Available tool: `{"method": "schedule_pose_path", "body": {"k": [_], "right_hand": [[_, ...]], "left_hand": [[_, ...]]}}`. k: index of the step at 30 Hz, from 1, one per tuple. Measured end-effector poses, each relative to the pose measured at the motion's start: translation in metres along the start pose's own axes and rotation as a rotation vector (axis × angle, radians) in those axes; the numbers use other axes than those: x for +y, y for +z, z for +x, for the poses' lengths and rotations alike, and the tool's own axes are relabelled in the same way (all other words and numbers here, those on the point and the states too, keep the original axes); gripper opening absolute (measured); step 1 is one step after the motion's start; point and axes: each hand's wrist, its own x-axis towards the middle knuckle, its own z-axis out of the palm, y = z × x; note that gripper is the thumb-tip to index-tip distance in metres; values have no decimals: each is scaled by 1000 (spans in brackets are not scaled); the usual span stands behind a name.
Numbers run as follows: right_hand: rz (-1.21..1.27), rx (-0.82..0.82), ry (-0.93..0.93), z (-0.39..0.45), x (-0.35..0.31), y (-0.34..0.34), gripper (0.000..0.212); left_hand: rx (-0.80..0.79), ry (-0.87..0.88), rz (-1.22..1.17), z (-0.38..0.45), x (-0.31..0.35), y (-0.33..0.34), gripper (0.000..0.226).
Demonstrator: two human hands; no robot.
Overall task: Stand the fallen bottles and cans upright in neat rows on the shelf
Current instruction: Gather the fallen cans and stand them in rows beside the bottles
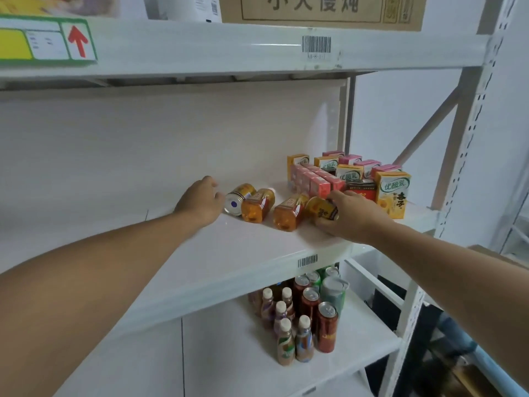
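Observation:
On the white middle shelf (223,253) several drinks lie on their sides. A gold can (239,198) points its base toward me, with an orange bottle (257,209) right beside it. A second orange bottle (289,215) lies further right. My left hand (200,202) rests just left of the gold can, fingers loosely curled, touching or nearly touching it. My right hand (349,214) is closed around a yellow can (320,210) lying on its side; the fingers cover its right end.
Yellow and pink drink cartons (393,194) stand in rows at the shelf's back right, with a red can (361,188) among them. The lower shelf holds upright bottles and cans (303,316). A shelf beam (257,47) runs overhead, an upright post (463,156) at right.

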Motion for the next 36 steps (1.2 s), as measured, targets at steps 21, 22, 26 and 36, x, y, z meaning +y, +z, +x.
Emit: {"method": "schedule_pose_path", "body": {"k": [21, 22, 26, 36], "right_hand": [[-193, -157, 132, 33, -4, 11, 82], [-190, -167, 131, 33, -4, 11, 82], [-150, -191, 108, 33, -6, 7, 77], [327, 175, 35, 24, -4, -16, 51]], "left_hand": [[-547, -128, 170, 97, 34, 41, 86], [-555, -141, 164, 94, 32, 38, 87], [-554, -134, 271, 75, 24, 16, 70], [-453, -295, 170, 8, -24, -32, 72]]}}
